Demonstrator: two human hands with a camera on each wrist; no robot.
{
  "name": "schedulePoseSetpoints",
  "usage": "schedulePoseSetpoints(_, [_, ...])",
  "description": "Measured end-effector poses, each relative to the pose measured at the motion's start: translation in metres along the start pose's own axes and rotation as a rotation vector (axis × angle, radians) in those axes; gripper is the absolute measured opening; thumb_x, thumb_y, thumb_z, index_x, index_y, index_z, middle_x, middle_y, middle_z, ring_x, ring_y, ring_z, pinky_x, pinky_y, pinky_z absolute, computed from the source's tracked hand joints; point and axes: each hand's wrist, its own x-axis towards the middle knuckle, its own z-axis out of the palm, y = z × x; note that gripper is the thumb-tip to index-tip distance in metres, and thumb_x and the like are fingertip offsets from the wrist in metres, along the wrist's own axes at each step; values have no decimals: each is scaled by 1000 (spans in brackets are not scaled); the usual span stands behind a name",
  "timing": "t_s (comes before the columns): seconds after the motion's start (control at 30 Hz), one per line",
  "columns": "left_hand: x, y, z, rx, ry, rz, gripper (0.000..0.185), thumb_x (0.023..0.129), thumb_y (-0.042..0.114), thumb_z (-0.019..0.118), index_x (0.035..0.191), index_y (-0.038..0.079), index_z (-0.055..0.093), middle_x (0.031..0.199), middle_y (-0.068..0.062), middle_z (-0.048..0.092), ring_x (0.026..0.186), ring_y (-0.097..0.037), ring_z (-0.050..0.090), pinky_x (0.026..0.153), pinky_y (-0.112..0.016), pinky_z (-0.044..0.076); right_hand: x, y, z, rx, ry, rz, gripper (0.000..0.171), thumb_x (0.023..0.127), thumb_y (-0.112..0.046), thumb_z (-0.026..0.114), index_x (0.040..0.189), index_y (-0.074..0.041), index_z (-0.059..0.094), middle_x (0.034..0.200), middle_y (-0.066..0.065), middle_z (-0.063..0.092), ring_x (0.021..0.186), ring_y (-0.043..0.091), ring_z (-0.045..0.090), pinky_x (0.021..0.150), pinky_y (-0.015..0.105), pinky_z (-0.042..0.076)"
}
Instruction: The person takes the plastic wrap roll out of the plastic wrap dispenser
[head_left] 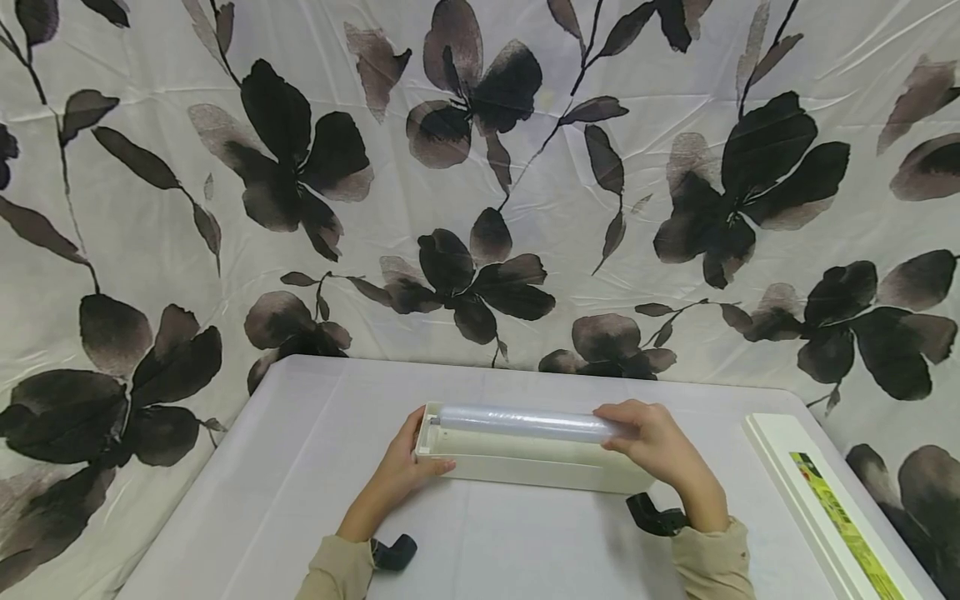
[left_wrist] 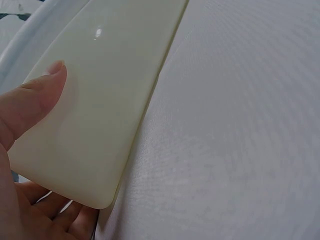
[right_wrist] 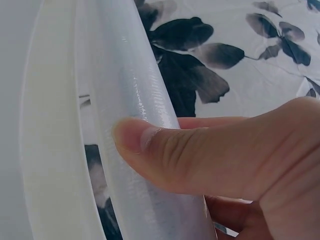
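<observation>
A long, pale cream plastic box (head_left: 525, 468), its top uncovered, sits over the white table. My left hand (head_left: 408, 462) grips its left end, with the thumb (left_wrist: 47, 95) on the front wall and the fingers round the end. Along the box's back side lies a shiny, translucent roll of cling film (head_left: 517, 422), its left end inside the box's left corner. My right hand (head_left: 660, 437) holds the roll near its right end, the thumb (right_wrist: 150, 150) pressed on the film. In the right wrist view a narrow gap separates the roll from the box wall (right_wrist: 52, 125).
A long white lid (head_left: 780, 454) with a yellow-green label (head_left: 847, 525) lies at the table's right side. The white-covered table (head_left: 300, 467) meets a floral cloth (head_left: 465, 208) behind. Black wrist cameras (head_left: 393, 552) sit below the hands.
</observation>
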Motion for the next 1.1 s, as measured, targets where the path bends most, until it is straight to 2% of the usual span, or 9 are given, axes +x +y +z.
schedulePoseSetpoints(0.2, [1,-2,1,10,3,10,95,75,4,85,150,-6,27,142,-24,48,127,-41,47,108,-55,31,-3,2,-7,-5,32,-5,42,68,6,85,109,1,74,105,13,73,93,28,69,78,37,55])
schedulePoseSetpoints(0.43, [11,-35,3,0,37,4,98,73,4,86,152,2,28,148,-20,44,132,-37,44,111,-56,28,-7,7,-14,-33,72,-5,42,67,5,86,107,1,75,103,13,73,92,27,69,77,35,55])
schedulePoseSetpoints(0.63, [12,-41,3,-10,39,25,98,72,8,88,152,4,30,149,-18,43,133,-35,44,111,-56,27,-13,11,-21,-58,106,32,41,66,5,86,106,2,75,103,14,73,91,28,69,75,35,55])
schedulePoseSetpoints(0.77, [12,-41,3,0,39,33,99,72,9,88,152,3,29,149,-19,43,134,-37,43,111,-58,27,-15,14,-25,-79,126,44,40,66,6,86,104,3,75,102,15,74,89,28,68,73,34,55])
schedulePoseSetpoints(0.93, [10,-38,4,18,40,11,98,74,8,87,152,4,28,149,-19,42,136,-37,40,113,-58,24,-20,18,-31,-85,124,94,38,68,4,86,105,2,76,101,15,73,87,26,68,72,32,54])
schedulePoseSetpoints(1.1, [4,-14,4,24,34,3,97,74,6,85,151,-3,27,148,-24,42,136,-42,39,112,-60,24,-26,17,-38,-89,127,159,36,70,3,85,105,2,75,101,18,73,87,27,67,70,32,54])
